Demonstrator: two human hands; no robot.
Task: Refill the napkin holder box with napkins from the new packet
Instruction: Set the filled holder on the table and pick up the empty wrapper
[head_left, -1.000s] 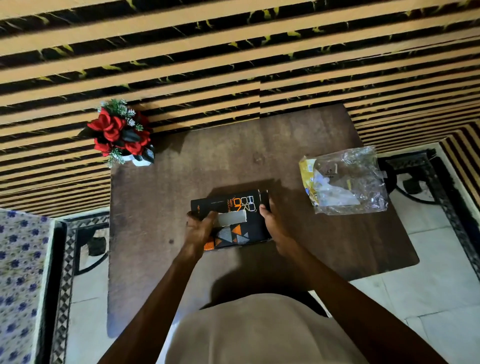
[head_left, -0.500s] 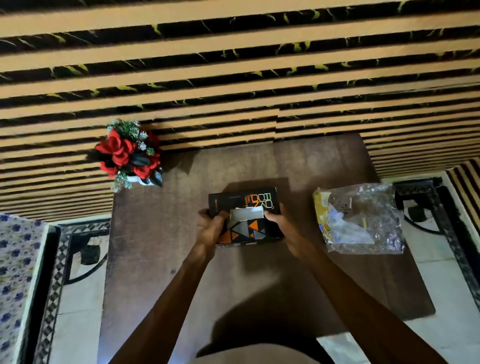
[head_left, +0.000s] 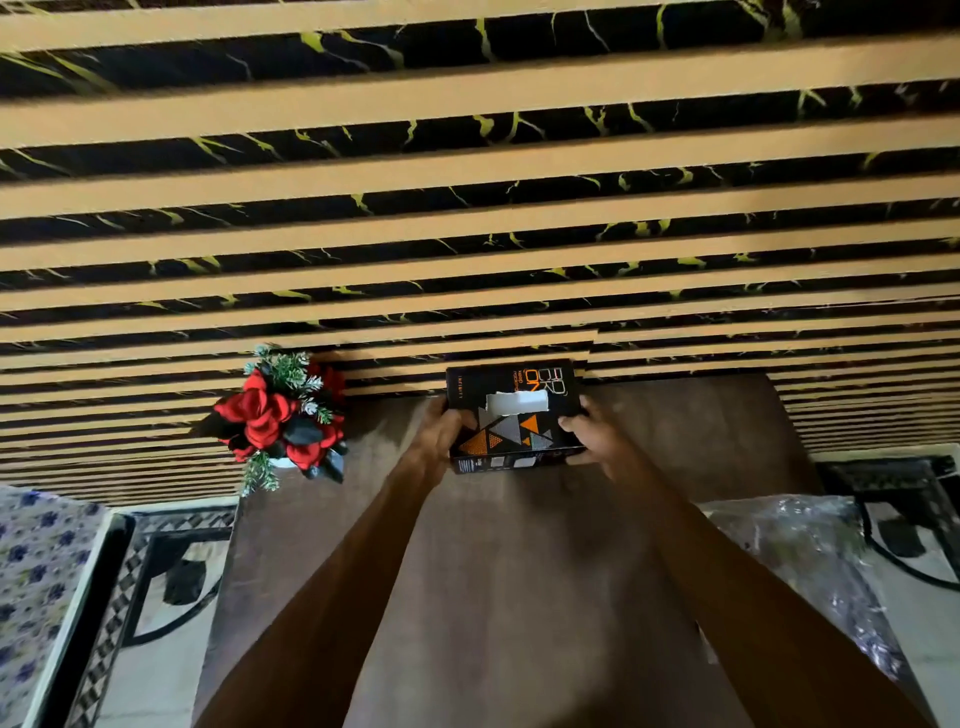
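Observation:
The napkin holder box (head_left: 511, 384) is black with orange and grey triangles, and a white napkin (head_left: 517, 403) shows through the slot in its top. It sits at the far edge of the brown table (head_left: 519, 597), close to the striped wall. My left hand (head_left: 441, 428) grips its left end and my right hand (head_left: 592, 436) grips its right end. The clear plastic packet (head_left: 810, 561) lies crumpled at the table's right side, near my right forearm.
A pot of red artificial roses (head_left: 283, 415) stands at the table's far left corner, just left of the box. The striped black-and-tan wall (head_left: 467, 208) runs behind the table. Patterned floor tiles and a floral cloth (head_left: 31, 571) lie to the left.
Both hands have carried the box from the table's middle to its far edge by the wall. The camera has tilted up, so the packet now sits lower right.

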